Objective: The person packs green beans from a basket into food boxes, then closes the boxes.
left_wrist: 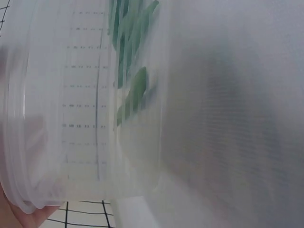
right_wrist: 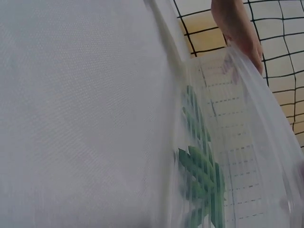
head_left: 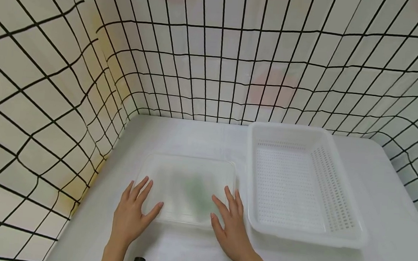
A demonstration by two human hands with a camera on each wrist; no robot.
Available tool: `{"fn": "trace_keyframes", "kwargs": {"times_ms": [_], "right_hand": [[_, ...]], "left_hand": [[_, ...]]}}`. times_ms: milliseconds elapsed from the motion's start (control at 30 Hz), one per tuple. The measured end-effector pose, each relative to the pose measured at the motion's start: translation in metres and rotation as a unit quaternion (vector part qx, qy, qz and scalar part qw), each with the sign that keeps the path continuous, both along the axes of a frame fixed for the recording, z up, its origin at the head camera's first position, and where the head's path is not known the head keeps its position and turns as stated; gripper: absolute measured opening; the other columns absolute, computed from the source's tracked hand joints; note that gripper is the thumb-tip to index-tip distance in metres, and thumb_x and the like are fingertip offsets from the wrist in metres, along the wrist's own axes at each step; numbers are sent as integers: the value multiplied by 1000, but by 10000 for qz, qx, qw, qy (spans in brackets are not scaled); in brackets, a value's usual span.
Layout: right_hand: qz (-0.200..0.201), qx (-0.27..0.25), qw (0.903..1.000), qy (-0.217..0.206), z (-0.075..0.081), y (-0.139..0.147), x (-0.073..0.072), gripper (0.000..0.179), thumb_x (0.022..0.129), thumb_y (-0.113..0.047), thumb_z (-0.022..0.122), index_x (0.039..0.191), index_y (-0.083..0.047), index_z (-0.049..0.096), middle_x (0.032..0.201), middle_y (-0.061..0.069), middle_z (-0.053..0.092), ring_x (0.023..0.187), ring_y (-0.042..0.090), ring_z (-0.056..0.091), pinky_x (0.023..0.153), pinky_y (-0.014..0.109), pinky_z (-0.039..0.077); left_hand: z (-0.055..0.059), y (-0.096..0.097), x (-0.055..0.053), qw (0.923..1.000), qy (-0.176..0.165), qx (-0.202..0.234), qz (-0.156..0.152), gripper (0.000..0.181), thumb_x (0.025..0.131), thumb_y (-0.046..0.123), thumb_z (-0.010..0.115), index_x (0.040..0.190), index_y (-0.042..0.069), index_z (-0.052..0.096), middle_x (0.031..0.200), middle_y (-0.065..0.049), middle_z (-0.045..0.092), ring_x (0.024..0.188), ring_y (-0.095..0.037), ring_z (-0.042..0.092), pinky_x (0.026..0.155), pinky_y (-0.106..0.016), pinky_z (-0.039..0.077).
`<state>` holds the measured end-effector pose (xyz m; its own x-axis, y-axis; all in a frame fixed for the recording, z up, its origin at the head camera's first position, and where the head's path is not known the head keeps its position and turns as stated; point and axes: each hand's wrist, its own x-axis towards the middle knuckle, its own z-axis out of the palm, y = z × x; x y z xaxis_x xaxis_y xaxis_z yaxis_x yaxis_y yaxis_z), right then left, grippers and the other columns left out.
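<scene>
A translucent plastic box (head_left: 190, 174) with a lid on lies flat on the white table. Through its ribbed wall several green pod-like pieces (right_wrist: 202, 173) show; in the left wrist view one green piece (left_wrist: 137, 88) lies apart from the bunch. My left hand (head_left: 132, 211) is at the box's left front corner, its fingers spread and mostly straight over the lid's edge. At the right front corner is my right hand (head_left: 232, 228), with fingers likewise spread and touching the lid's edge. How firmly either hand presses cannot be seen.
A white perforated plastic basket (head_left: 286, 187) stands right of the box, close to my right hand. Black wire mesh (head_left: 219, 56) walls the table's back and both sides, with pale cloth behind it. The white table (head_left: 387, 229) extends past the basket.
</scene>
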<state>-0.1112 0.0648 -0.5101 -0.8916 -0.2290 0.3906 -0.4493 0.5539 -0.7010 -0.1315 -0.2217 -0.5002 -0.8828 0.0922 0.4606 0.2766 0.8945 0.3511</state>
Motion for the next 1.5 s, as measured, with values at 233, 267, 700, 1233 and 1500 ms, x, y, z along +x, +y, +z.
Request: {"fn": "trace_keyframes", "kwargs": {"times_ms": [233,267,700,1233,1500], "right_hand": [[51,-121,9997,186,-3,3,1,41,98,-11,50,139,-8,48,154,17,18,138,46,5,95,71,22],[45,-132,9996,248,-3,3,1,41,98,-9,50,139,-7,48,154,18,18,138,46,8,96,70,23],[-154,-717,9964,-419,-7,2,9,51,102,-8,40,149,-1,24,156,18,2,140,35,14,99,57,32],[-350,-891,9953,173,-9,2,3,53,98,2,40,147,5,23,153,21,15,137,35,22,106,15,13],[-333,-857,9949,-422,-4,4,0,51,102,-5,37,149,1,20,156,14,9,140,30,16,107,47,22]], "left_hand": [[-2,-2,-1,10000,-52,42,51,66,80,43,72,135,11,55,143,-3,45,125,-44,38,66,-62,48],[-3,-2,-1,9999,-42,130,57,65,80,41,72,135,12,55,142,-3,45,124,-43,39,66,-62,48],[-10,-2,6,9799,-293,1969,142,44,98,12,51,140,0,44,148,-3,38,129,-31,36,99,-55,31],[-8,-12,4,9581,-67,2835,399,37,100,0,39,137,-7,45,135,-23,48,125,-39,42,96,-7,26],[-4,-12,1,9378,-964,3253,733,39,103,12,39,141,3,45,140,-20,44,131,-35,36,102,-51,31]]}}
